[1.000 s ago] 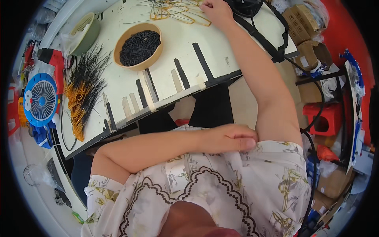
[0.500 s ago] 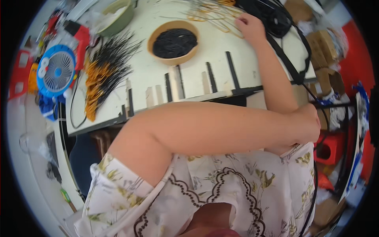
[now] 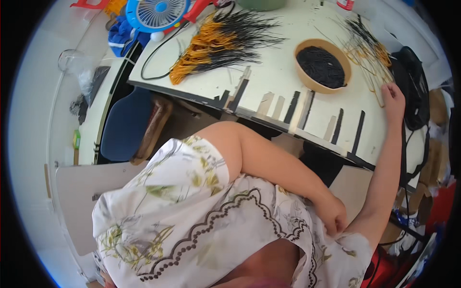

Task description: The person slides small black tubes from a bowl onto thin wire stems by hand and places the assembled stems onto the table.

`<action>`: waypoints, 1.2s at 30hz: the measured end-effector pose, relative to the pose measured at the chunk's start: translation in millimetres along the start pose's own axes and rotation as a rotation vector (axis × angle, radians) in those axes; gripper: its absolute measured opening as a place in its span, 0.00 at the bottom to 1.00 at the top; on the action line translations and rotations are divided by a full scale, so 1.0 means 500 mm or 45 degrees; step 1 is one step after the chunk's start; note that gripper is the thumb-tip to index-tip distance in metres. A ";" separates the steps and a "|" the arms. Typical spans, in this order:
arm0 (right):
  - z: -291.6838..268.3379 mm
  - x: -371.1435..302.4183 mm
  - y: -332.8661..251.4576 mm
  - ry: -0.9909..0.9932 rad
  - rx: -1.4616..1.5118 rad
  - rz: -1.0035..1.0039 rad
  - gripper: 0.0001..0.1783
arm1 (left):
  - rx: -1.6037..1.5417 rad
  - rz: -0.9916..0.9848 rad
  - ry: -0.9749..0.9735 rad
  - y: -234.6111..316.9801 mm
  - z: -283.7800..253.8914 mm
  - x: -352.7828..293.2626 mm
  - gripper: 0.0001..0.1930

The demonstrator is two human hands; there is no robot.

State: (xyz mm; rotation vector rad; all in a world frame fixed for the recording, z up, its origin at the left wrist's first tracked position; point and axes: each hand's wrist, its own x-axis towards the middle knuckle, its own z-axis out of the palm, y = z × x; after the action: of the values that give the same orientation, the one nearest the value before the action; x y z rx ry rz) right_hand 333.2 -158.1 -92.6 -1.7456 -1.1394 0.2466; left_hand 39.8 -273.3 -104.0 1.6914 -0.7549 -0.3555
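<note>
My left arm reaches across my body. My left hand [image 3: 331, 217], fingers curled in a fist, is near the crook of my right arm against my white floral top [image 3: 201, 206]; nothing shows in it. My right hand [image 3: 394, 98] rests at the table's right side with bent fingers. It lies against a loose spread of yellow wire loops [image 3: 372, 72] with black ends; whether it grips one is hidden. A tan bowl [image 3: 300, 72] of short black strips [image 3: 321, 67] stands left of that hand. Farther left lies a bundle of orange-and-black wires [image 3: 211, 45].
Black and pale tape strips [image 3: 291, 108] line the front edge of the white table [image 3: 269, 77]. A blue fan [image 3: 158, 14] and green basin [image 3: 261, 4] stand at the back. A black bag [image 3: 417, 91] is at right, a blue chair [image 3: 125, 127] at left.
The view has swung left, so the table now appears farther right. My left hand has come from the outside of my right elbow to its inner side. My right hand stays by the yellow wires.
</note>
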 end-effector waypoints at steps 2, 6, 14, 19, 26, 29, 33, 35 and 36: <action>0.016 0.001 -0.008 0.027 -0.081 -0.041 0.09 | 0.746 -0.344 -0.171 -0.045 0.003 -0.033 0.10; 0.029 -0.017 -0.043 0.169 -0.186 -0.077 0.09 | 0.230 -0.345 -0.157 -0.061 0.000 -0.112 0.11; 0.019 -0.009 -0.074 0.323 -0.609 0.047 0.09 | 0.514 -0.193 0.932 0.250 -0.274 -0.266 0.04; 0.000 0.054 -0.107 -0.017 -0.798 0.384 0.11 | 1.459 -0.733 1.680 0.203 -0.426 -0.387 0.08; -0.059 0.015 -0.131 -0.238 -0.394 0.517 0.09 | 0.670 -0.988 1.643 0.139 -0.430 -0.434 0.17; -0.035 -0.014 -0.126 -0.188 -0.519 0.279 0.07 | 0.605 -1.110 1.544 0.161 -0.421 -0.418 0.15; -0.008 -0.014 -0.139 -0.163 -0.871 0.077 0.08 | 0.821 -1.070 1.460 0.169 -0.432 -0.400 0.14; -0.014 -0.004 -0.137 -0.222 -0.728 0.204 0.08 | 0.952 -1.060 1.495 0.177 -0.450 -0.397 0.13; -0.016 0.003 -0.136 -0.278 -0.585 0.332 0.09 | 0.952 -1.058 1.498 0.179 -0.460 -0.393 0.13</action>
State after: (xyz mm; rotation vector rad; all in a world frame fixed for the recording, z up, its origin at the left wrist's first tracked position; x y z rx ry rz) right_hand 299.6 -157.9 -33.0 -2.3253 -1.1858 0.3615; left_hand 5.9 18.7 10.6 2.4092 0.8183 0.4481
